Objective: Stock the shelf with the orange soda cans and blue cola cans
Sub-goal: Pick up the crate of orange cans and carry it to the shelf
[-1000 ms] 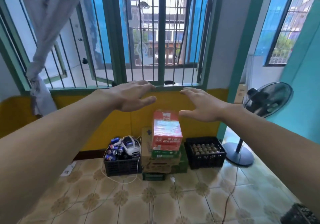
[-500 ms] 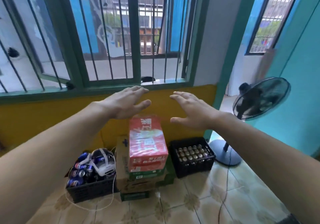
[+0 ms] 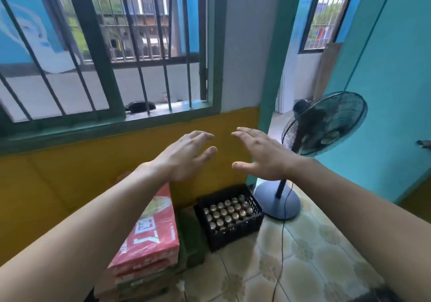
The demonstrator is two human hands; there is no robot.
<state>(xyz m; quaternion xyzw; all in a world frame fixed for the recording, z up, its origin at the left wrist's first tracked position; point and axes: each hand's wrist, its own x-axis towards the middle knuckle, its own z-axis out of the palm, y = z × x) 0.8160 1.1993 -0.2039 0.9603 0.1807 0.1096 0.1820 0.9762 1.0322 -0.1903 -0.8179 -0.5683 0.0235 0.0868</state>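
Observation:
My left hand (image 3: 186, 157) and my right hand (image 3: 261, 154) are stretched out in front of me, palms down, fingers spread, holding nothing. Below them on the floor stands a black crate (image 3: 229, 217) full of cans seen from the top, their tops metallic. A red carton (image 3: 151, 234) lies on a stack of boxes to the left of that crate, partly behind my left forearm. The crate of blue cans seen earlier is out of view. No shelf shows.
A standing fan (image 3: 324, 124) on a round base (image 3: 277, 202) stands right of the crate, its cord trailing over the tiled floor (image 3: 303, 255). A yellow wall (image 3: 81, 173) under a barred window is ahead. A teal wall (image 3: 391, 91) is on the right.
The view has moved closer and swung right. The crate with blue cans and the headset has left the frame on the left. Both hands stay open and have drawn closer together.

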